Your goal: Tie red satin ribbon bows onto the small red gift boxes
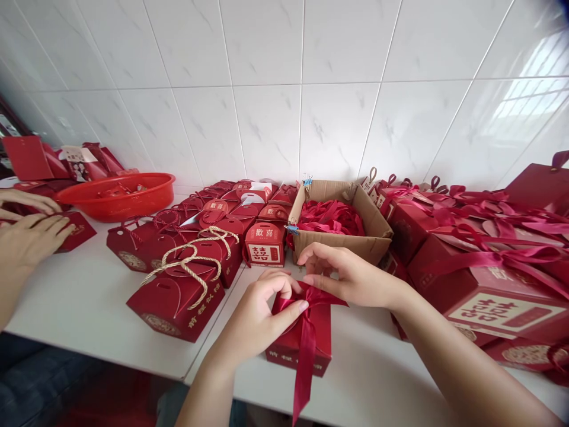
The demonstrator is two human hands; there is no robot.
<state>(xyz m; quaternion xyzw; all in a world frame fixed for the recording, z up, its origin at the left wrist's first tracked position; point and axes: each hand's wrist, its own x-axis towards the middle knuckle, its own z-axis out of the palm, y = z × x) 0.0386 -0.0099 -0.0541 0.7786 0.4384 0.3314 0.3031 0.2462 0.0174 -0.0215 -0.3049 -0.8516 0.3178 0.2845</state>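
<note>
A small dark-red gift box point(320, 338) with gold characters sits near the front edge of the table. Across its top lies a red satin ribbon point(304, 362), one tail hanging down over the front edge. My left hand point(267, 308) pinches the ribbon at the box's top, thumb against the fingers. From the right, my right hand point(342, 274) holds a part of the same ribbon between thumb and curled fingers. Some of the ribbon between the two hands is hidden by the fingers.
A cardboard carton point(342, 244) of red ribbons stands behind my hands. Boxes with beige cords point(178, 302) are left of them, and ribboned boxes point(502, 296) are piled right. Farther left, another person's hands point(33, 237) touch a box beside a red basin point(120, 204).
</note>
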